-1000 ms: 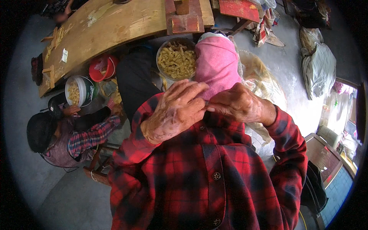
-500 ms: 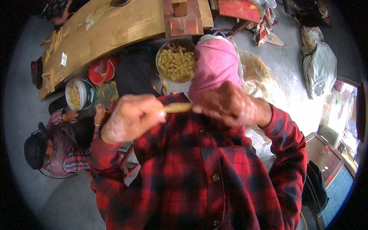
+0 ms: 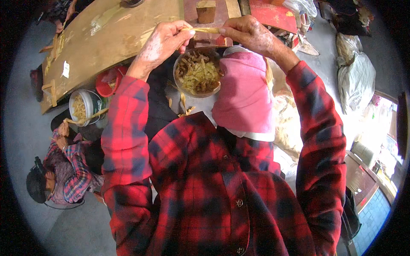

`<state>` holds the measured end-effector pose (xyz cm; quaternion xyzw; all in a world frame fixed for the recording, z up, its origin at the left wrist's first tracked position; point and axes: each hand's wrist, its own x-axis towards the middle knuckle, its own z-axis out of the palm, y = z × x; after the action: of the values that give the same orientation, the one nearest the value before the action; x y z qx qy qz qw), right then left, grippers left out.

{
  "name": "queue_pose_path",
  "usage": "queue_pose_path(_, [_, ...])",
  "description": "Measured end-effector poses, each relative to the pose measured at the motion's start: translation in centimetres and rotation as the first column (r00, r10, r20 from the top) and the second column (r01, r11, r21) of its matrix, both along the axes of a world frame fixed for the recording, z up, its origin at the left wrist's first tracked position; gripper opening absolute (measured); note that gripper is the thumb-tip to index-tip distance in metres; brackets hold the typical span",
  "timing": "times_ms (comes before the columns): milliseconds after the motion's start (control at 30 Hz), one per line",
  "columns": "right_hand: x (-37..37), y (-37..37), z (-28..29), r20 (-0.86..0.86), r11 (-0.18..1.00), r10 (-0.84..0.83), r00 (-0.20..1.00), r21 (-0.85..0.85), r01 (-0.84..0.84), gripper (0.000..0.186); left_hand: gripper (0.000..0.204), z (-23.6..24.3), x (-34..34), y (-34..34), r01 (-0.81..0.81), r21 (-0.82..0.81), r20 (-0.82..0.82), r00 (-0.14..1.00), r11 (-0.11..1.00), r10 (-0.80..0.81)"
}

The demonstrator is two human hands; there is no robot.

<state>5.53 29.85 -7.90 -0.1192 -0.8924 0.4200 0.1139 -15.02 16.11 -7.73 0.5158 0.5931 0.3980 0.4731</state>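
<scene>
While raised well out in front of the red plaid shirt (image 3: 222, 192), both hands pinch one thin tan strip (image 3: 206, 30) — a flat sliver, dried-looking, perhaps bamboo or husk, too small to tell which. Left hand (image 3: 164, 40) closed on its left end, thumb and fingertips pressed together; right hand (image 3: 247, 32) closed on its right end, likewise a fingertip pinch. Stretched level between the two, about straight, no sag visible.

Judged light, nearly weightless, and fairly stiff along its length, since it spans the gap without drooping. Probably springy rather than soft, and likely to snap or split if bent hard across the grain. Dry surface, so little risk of slipping. Best taken at the ends, as now, with a light pinch — a hard squeeze at the middle would risk a crack.

Below the hands, a pink cloth (image 3: 243, 94) draped near the right forearm. Just beyond and under the left wrist, a round metal bowl (image 3: 197, 73) heaped with similar tan pieces. Left of that, a red basin (image 3: 106, 83) and a white bucket (image 3: 85, 106) with more strips. Lower left, another person in a plaid sleeve (image 3: 72, 179), crouched. Farthest, past the fingertips, a long wooden board (image 3: 115, 34) with a small wood block (image 3: 206, 10) on it.
</scene>
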Motion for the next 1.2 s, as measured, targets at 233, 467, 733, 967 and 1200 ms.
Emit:
queue_pose_path(233, [-0.4, 1.6, -2.9, 0.048, 0.968, -0.127, 0.991, -0.212, 0.134, 0.030, 0.019, -1.9, -0.4, 2.2, -0.009, -0.018, 0.040, 0.999, 1.000, 0.009])
queue_pose_path(467, [-0.8, 1.5, -3.7, 0.117, 0.904, -0.087, 0.989, -0.407, 0.128, 0.028, 0.022, -3.8, 0.0, 2.2, -0.090, 0.005, 0.004, 0.996, 0.996, 0.090])
queue_pose_path(733, [4.8, -1.0, -1.0, 0.086, 0.894, -0.314, 0.945, -0.307, 0.325, 0.033, 0.022, -5.8, 0.6, -4.0, -0.049, -0.129, -0.208, 0.978, 0.991, 0.021])
queue_pose_path(967, [7.4, -4.0, 2.7, 0.125, 0.704, -0.454, 0.882, -0.557, 0.441, 0.028, 0.023, -11.0, 2.0, -7.2, 0.068, -0.190, -0.453, 0.879, 0.980, -0.149])
queue_pose_path(1200, [9.0, -6.2, 3.6, 0.124, 0.680, -0.460, 0.879, -0.588, 0.438, 0.027, 0.030, -14.8, 3.3, -8.7, 0.113, -0.383, -0.722, 0.582, 0.917, -0.373])
